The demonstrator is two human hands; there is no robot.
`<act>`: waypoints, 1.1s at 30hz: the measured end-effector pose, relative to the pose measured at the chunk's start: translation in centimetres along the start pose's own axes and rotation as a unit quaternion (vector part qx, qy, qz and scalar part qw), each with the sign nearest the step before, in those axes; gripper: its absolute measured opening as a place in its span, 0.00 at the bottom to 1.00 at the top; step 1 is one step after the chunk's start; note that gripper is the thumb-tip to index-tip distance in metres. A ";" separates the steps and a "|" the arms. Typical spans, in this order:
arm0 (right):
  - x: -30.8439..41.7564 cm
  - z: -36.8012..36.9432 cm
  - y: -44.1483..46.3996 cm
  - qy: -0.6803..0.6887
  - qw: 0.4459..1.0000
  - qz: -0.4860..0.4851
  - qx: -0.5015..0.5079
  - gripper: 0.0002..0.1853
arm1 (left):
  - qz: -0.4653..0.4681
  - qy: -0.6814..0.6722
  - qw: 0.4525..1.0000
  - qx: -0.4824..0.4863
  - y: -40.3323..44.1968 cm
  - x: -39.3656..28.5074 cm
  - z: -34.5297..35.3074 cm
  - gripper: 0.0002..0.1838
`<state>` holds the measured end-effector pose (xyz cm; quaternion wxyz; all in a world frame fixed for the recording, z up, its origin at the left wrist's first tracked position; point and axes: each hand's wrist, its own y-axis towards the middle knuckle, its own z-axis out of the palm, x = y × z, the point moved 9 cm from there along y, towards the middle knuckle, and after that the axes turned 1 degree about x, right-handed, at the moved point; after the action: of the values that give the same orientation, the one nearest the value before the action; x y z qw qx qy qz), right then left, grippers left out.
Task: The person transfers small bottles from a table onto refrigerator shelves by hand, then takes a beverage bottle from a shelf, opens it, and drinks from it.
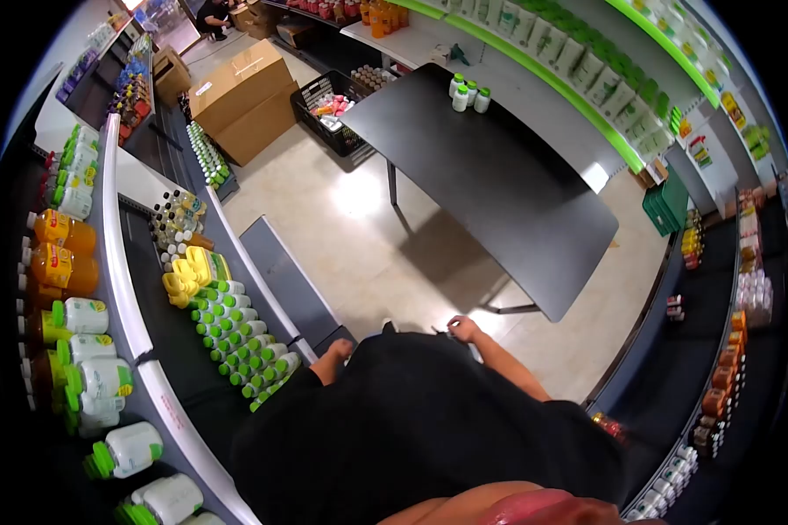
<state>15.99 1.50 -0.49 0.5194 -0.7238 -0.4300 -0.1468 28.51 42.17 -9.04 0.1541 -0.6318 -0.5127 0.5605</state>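
Low in the view, my left hand (pixel 338 352) hangs beside my black shirt, near the left shelf unit; its fingers look curled, and whether it holds anything is too small to tell. On the other side of my body, my right hand (pixel 462 328) is in front of the shirt with curled fingers, its contents also unclear. Neither hand touches the dark table (pixel 499 192) ahead. Several white bottles with green caps (pixel 469 94) stand at the table's far end. Rows of green-capped bottles (pixel 241 337) fill the lower left shelf, beside yellow jugs (pixel 197 271).
A large cardboard box (pixel 245 101) and a black crate (pixel 328 109) with items stand on the floor beyond. Stocked shelves curve along both sides. A green crate (pixel 665 206) is at the right. Another person (pixel 214 16) crouches far back.
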 end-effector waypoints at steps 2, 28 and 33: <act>4.1 -2.3 -0.4 0.022 0.997 0.011 -0.073 0.13 | -0.054 0.064 0.996 0.011 -0.9 0.5 1.2 0.18; 12.0 -27.6 26.5 0.185 0.960 -0.031 -0.206 0.08 | 0.098 -0.062 0.993 -0.002 25.9 -33.1 -22.7 0.07; 4.7 -27.1 26.3 0.407 0.885 0.127 -0.186 0.07 | 0.181 0.143 0.970 0.080 29.8 -38.8 -24.9 0.13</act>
<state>45.44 -22.52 -2.54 0.5188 -0.7321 -0.0504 -0.4386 70.22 7.11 -2.58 0.1716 -0.7736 -0.3157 0.5220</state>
